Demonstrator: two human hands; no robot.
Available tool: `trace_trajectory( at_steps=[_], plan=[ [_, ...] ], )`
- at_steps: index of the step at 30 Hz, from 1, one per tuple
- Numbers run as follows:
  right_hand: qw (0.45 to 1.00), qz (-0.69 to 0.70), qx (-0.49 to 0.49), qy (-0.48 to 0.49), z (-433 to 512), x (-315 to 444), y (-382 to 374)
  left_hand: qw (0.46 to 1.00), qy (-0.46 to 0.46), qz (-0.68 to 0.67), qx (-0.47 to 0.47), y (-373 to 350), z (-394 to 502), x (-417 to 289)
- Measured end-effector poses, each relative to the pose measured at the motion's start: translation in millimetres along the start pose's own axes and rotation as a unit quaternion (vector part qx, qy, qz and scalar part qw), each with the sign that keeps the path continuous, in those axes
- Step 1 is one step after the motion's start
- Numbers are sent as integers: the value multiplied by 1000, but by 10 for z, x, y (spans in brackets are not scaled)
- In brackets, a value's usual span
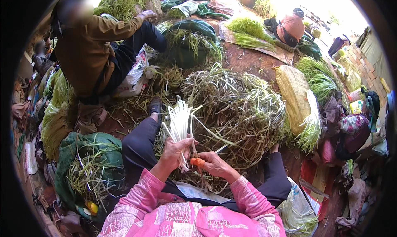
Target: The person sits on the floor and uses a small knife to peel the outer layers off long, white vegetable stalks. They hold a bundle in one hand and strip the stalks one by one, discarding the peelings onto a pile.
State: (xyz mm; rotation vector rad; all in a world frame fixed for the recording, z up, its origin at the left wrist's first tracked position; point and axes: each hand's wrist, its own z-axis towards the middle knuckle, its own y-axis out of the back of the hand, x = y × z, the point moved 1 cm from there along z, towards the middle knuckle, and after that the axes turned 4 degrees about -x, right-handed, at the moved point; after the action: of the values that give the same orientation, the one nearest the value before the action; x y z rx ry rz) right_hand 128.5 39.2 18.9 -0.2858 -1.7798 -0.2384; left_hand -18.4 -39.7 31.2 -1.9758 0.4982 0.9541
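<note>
My left hand (176, 152) is closed around a bunch of trimmed white stalks (180, 120), which look like blanched garlic or chives. Their pale ends fan upward, and the lower ends stick out below the palm. Close beside it, my right hand (214, 165) pinches the brownish base of a single leafy stalk (194, 150) that stands next to the bunch. An orange wrap (197, 162) covers a finger or thumb of this hand. Dry brown strands hang below it. Just beyond both hands, between my legs, lies a big tangled heap of untrimmed stalks (235, 113).
A green sack (90, 156) of leaves stands to my left. Beyond the heap sits another green sack (189, 54). To the right lie a yellow woven sack (291, 94) and a pale bundle (310, 125). A person in a brown jacket (83, 47) sits at the left; others work farther off.
</note>
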Motion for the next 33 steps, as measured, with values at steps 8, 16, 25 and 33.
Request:
trace_trajectory(
  at_steps=[8, 16, 25, 33],
  plan=[
    [974, -49, -173, 137, -297, -232, -3, 987, -90, -86, -99, 100, 151, -269],
    [863, -402, -124, -281, -1144, -1337, 654, 972, -138, -92, -164, 535, 422, -405],
    [900, -325, -266, 117, -215, -116, 417, 986, -103, -66, -117, 198, 251, -207],
    [988, -134, -60, -57, -117, -505, -144, 991, -80, -90, -58, 178, 314, -286]
  ],
)
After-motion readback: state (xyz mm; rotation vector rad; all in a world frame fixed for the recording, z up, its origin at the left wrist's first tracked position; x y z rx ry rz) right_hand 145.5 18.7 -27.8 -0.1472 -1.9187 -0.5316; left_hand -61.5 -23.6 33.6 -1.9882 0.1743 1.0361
